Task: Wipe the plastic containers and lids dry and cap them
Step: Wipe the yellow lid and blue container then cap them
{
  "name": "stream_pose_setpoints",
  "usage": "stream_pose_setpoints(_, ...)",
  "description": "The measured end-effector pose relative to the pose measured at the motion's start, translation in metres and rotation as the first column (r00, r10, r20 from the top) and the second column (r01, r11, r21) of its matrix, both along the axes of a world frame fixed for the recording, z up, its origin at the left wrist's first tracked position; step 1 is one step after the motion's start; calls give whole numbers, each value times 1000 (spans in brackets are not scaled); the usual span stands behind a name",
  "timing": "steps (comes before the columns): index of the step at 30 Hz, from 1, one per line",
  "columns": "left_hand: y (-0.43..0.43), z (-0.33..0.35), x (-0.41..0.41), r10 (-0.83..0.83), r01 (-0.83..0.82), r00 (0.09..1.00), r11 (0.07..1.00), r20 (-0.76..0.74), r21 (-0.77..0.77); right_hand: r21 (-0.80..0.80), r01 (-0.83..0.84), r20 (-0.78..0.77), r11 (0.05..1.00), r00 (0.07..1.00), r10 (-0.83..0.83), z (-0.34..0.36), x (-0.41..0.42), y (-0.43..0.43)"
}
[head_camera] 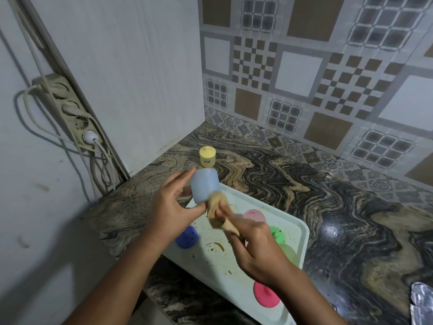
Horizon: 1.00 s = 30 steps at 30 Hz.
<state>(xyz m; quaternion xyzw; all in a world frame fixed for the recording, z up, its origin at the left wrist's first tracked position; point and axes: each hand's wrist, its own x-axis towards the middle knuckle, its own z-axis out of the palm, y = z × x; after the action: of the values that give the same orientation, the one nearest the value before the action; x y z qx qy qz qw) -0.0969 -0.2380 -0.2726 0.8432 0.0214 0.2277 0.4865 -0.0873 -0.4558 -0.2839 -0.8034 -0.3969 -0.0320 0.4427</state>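
Our left grip [171, 207] curls round the container [202, 186]; our right grip [255, 242] pinches the cloth [215, 211] at its mouth. We should twist the cloth deep inside.

The pale blue container [204, 185] tilted, tan cloth [216, 211] at its mouth — yellow container [207, 156] (capped) upright behind it.

Both our forearms reach forward, our left hand [171, 202] curled round the pale blue container [203, 186], our right hand [257, 245] just beside it pinching the tan cloth [216, 211].
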Motion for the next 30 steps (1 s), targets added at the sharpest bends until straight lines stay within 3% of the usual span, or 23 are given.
stream_pose_setpoints(3, 7, 9, 0, -29, 30, 999, 999, -28, 35, 55, 8, -219, 998, 976, 4, -1, -12, -6)
stream_pose_setpoints(6, 6, 15, -5, -82, 85, 991, 996, -108, 25, 238, 344, -437, 908, 873, -216, 2, -1, -5)
stream_pose_setpoints(9, -1, 14, -7, -106, 110, 980, 994, -168, 14, 365, 490, -530, 792, 808, -256, 20, 18, 5)
stream_pose_setpoints(12, -13, 13, -7, -103, 101, 984, 995, -148, -21, 403, 435, -492, 805, 845, -210, 42, 24, 13)
stream_pose_setpoints(16, -18, 9, -4, -129, 126, 986, 992, -108, -28, 268, 333, -318, 904, 916, -244, 48, 25, 21)
stream_pose_setpoints(21, -9, 7, -6, -56, 53, 995, 998, -81, -36, 170, 253, -189, 952, 957, -220, 30, 23, 20)
stream_pose_setpoints(24, -2, 13, -5, -21, 22, 1000, 997, -16, 70, 111, 163, -192, 980, 971, -139, 15, 16, 13)
stream_pose_setpoints(27, 6, 13, -6, -23, 24, 1000, 998, -21, 51, 40, 27, -238, 999, 971, -17, 2, 8, 2)
stream_pose_setpoints(30, 8, 9, -7, -10, 11, 996, 1000, -89, 6, 120, 129, -384, 984, 920, -74, 2, 4, -6)
